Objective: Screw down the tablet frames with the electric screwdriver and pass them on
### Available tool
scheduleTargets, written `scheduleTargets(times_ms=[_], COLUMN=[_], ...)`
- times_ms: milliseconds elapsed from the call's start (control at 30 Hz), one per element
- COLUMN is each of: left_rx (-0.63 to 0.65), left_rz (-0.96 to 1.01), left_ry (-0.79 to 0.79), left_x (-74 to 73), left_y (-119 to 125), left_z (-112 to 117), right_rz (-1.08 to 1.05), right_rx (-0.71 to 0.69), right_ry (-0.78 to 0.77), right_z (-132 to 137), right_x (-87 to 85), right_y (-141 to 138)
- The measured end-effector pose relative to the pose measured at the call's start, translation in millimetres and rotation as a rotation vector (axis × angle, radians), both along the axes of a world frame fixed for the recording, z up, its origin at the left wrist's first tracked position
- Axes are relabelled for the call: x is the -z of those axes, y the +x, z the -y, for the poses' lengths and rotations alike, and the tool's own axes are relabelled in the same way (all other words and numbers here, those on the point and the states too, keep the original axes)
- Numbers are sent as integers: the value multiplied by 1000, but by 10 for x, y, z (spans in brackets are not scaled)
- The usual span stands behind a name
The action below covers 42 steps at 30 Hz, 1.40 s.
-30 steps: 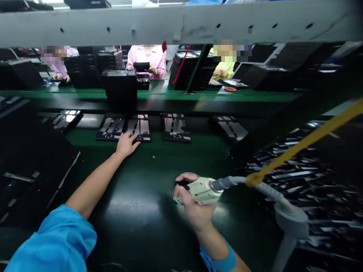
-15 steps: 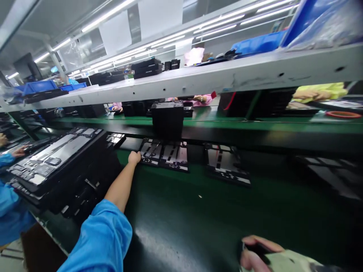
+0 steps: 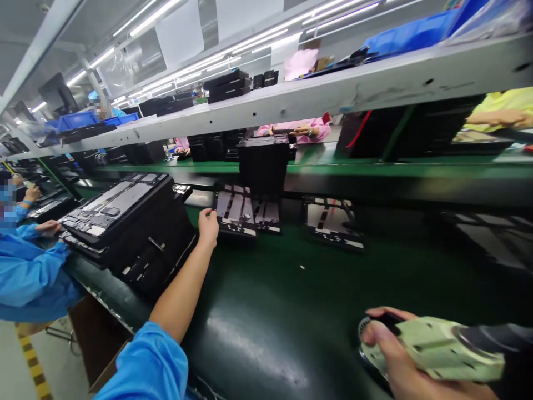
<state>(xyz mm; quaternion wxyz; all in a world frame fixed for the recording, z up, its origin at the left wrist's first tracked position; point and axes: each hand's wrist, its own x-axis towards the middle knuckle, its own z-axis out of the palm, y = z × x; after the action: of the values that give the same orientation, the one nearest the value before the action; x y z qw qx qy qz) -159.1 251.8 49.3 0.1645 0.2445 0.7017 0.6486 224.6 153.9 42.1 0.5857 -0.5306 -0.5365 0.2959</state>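
My left hand [image 3: 209,226] reaches forward with its fingers closed on the left edge of an opened tablet [image 3: 234,206]. That tablet is black-framed with silvery panels inside; it looks tilted up and overlaps a second opened tablet [image 3: 268,215] on its right. A third opened tablet [image 3: 331,219] lies further right on the dark green work surface [image 3: 266,300]. At the lower right, my right hand [image 3: 395,355] is wrapped round a pale green power tool [image 3: 447,347] with a round vented end and a black part at the other end; its full shape is cut off.
A tall stack of opened tablets [image 3: 120,222] stands at left, a co-worker's hand [image 3: 48,226] at its edge. Behind the tablets stands a black stack [image 3: 263,166]. A grey shelf [image 3: 316,91] with boxes crosses above. Another device [image 3: 491,239] lies at right.
The tablet in my left hand has tilted up and shifted over its neighbour. My right hand has brought the power tool further into view. The camera has turned slightly left.
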Motion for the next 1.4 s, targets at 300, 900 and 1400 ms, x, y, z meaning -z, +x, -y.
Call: scheduleTargets(times_ms=[300, 900, 1400], left_rx=[410, 1628, 1176], left_rz=[191, -1288, -1289], left_ry=[-75, -171, 220], left_x=[623, 79, 525], left_y=[1385, 1782, 1721], left_z=[1474, 1629, 2180], right_rz=[-74, -35, -33], right_rx=[-16, -5, -5], right_ry=[94, 225, 243], right_z=[-34, -73, -35], right_x=[185, 304, 252], right_y=[34, 78, 87])
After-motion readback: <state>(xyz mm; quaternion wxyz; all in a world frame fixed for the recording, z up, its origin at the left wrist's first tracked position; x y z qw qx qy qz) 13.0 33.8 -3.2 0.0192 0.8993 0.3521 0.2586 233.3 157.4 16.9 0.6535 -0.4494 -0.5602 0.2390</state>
